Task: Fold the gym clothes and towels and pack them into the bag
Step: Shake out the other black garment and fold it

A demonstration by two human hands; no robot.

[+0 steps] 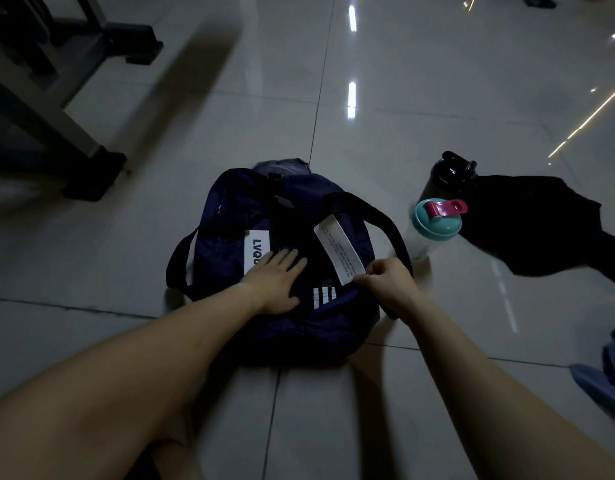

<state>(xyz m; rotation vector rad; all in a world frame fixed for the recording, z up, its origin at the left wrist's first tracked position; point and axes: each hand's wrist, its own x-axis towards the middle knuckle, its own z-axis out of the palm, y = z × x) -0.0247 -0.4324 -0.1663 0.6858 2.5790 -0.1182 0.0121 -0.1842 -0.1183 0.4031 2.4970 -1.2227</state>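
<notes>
A dark navy gym bag (229, 209) with black handles lies on the tiled floor in front of me. My left hand (276, 282) lies flat on the bag's top with straight fingers, partly covering a white label. My right hand (385, 280) pinches something small at the bag's right side, just below a long white tag (339, 252); whether it is a zipper pull is unclear. A black garment (548, 223) lies spread on the floor to the right. A blue cloth (607, 375) sits at the right edge. Grey fabric (281, 166) pokes out behind the bag.
Two shaker bottles stand right of the bag: a black one (444, 178) and a clear one with a teal lid and pink cap (435, 223). A metal equipment frame with black feet (74, 133) occupies the upper left. The floor is glossy tile.
</notes>
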